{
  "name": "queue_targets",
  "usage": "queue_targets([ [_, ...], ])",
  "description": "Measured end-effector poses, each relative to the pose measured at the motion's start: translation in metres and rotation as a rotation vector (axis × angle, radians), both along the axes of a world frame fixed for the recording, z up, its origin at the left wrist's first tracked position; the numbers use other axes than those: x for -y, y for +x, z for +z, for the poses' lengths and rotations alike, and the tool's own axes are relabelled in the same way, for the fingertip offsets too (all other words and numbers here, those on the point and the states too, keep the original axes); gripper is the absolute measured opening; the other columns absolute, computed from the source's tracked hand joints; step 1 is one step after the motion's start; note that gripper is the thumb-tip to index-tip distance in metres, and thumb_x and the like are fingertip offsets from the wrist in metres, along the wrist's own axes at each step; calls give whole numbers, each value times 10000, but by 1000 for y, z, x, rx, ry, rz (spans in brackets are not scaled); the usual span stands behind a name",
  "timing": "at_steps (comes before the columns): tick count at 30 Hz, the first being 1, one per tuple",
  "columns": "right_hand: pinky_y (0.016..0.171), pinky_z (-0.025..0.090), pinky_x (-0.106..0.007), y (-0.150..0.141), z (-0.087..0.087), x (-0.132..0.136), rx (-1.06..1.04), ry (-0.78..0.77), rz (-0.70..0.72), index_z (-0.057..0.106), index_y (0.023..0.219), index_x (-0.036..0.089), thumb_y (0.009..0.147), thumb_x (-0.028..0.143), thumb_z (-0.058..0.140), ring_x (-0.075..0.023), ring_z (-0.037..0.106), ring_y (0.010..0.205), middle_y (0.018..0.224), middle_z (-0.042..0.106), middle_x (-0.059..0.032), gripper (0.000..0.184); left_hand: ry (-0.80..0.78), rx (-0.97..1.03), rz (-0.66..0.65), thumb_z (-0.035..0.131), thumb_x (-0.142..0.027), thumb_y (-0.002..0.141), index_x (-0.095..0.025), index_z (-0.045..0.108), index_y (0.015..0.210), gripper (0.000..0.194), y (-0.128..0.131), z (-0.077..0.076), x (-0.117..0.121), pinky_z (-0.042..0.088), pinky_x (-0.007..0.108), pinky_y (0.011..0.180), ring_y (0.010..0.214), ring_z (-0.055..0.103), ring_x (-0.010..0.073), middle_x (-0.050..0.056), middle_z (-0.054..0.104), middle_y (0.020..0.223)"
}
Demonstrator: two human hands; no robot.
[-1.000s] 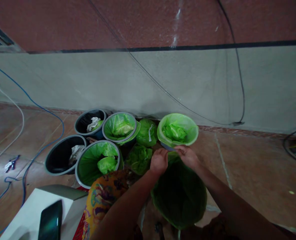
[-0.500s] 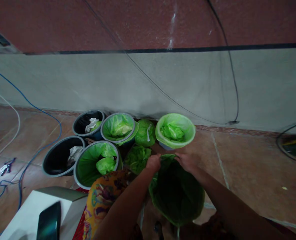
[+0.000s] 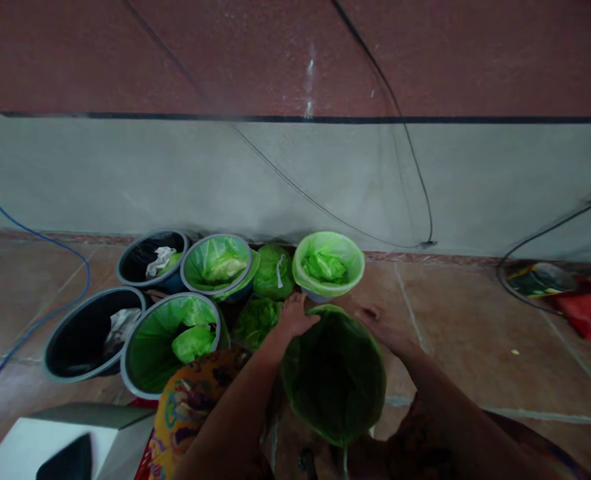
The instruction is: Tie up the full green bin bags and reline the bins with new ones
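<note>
**Between your forearms, the near bin (image 3: 342, 423) opens toward you**

Your left hand (image 3: 294, 319) is at the bin's far-left rim, fingers spread and thumb reaching over the edge; it clenches nothing that shows. Your right hand (image 3: 382, 330) is beside the far-right rim, fingers loosely bent. You cannot tell from here whether they pinch the green liner (image 3: 328, 367) or only rest by it.

The near bin probably sits close to your body so that both hands can reach its rim evenly. The liner spreads against the sides, likely to keep the mouth wide. That mouth points up and a little back at you; the long axis looks close to upright, though the base is hidden.

Beyond the near bin, toward the wall (image 3: 185, 180), is the pale bin (image 3: 356, 261), with crumpled green plastic (image 3: 325, 265) inside. To the near bin's far left are the tied bag (image 3: 270, 270) and the loose bag (image 3: 256, 321). Farther left are two green-lined bins (image 3: 148, 347) and two black-lined bins (image 3: 78, 337), bunched together, perhaps to save floor space. To its near left, the phone (image 3: 68, 460) lies on the white box (image 3: 12, 447), maybe to keep it off the floor (image 3: 470, 320).
</note>
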State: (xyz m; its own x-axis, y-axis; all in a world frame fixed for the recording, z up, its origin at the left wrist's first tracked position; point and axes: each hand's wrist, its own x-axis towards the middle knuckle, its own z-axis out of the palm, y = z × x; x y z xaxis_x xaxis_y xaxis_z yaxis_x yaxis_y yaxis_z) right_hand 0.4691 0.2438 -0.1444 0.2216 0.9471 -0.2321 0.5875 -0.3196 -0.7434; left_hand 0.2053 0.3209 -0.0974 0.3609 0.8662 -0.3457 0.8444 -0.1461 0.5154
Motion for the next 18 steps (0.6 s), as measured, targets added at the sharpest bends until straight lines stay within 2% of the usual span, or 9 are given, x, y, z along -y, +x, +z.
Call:
queue_targets([
  [2, 932, 545, -395, 2, 4, 10, -2, 16, -109, 715, 1068, 177, 883, 515, 518, -255, 707, 1022, 1093, 754, -132, 433, 66, 86, -27, 588, -361, 907, -135, 495, 1410, 559, 11, 0, -3, 349, 354, 1173, 1378, 489, 241, 152, 545, 1465],
  [4, 867, 559, -382, -4, 7, 19, 36, 5, -170, 729, 1016, 197, 877, 499, 522, -254, 719, 955, 1008, 769, -114, 392, 88, 125, -40, 530, -295, 946, -145, 560, 1337, 420, 21, -3, -3, 370, 328, 1155, 1326, 539, 209, 129, 610, 1398],
  [8, 754, 554, -337, -29, 8, 23, 165, -30, -149, 719, 1044, 227, 806, 441, 634, -221, 719, 805, 927, 770, -70, 331, 71, 94, -23, 577, -203, 904, -179, 625, 1186, 287, 33, -10, 3, 443, 333, 1070, 1179, 633, 205, 96, 704, 1232],
  [12, 773, 539, -328, -49, 9, 10, 263, 59, -103, 718, 967, 242, 810, 401, 631, -216, 711, 843, 948, 765, -58, 240, 70, 65, -13, 532, -149, 910, -185, 648, 1031, 172, 35, -14, 9, 487, 317, 966, 1013, 683, 194, 70, 740, 1044],
  [14, 780, 539, -333, -53, 9, 2, 222, 63, -100, 718, 911, 244, 820, 373, 599, -217, 711, 846, 919, 769, -51, 198, 83, 76, 7, 515, -144, 916, -192, 646, 991, 158, 33, -16, 9, 494, 305, 929, 966, 685, 184, 58, 740, 1008],
  [18, 763, 550, -331, -54, 5, -4, -6, 84, -163, 721, 806, 246, 794, 366, 565, -205, 711, 777, 835, 771, -38, 197, 103, 155, 12, 506, -127, 905, -203, 636, 952, 157, 27, -21, 8, 499, 269, 871, 897, 676, 156, 28, 731, 952],
])
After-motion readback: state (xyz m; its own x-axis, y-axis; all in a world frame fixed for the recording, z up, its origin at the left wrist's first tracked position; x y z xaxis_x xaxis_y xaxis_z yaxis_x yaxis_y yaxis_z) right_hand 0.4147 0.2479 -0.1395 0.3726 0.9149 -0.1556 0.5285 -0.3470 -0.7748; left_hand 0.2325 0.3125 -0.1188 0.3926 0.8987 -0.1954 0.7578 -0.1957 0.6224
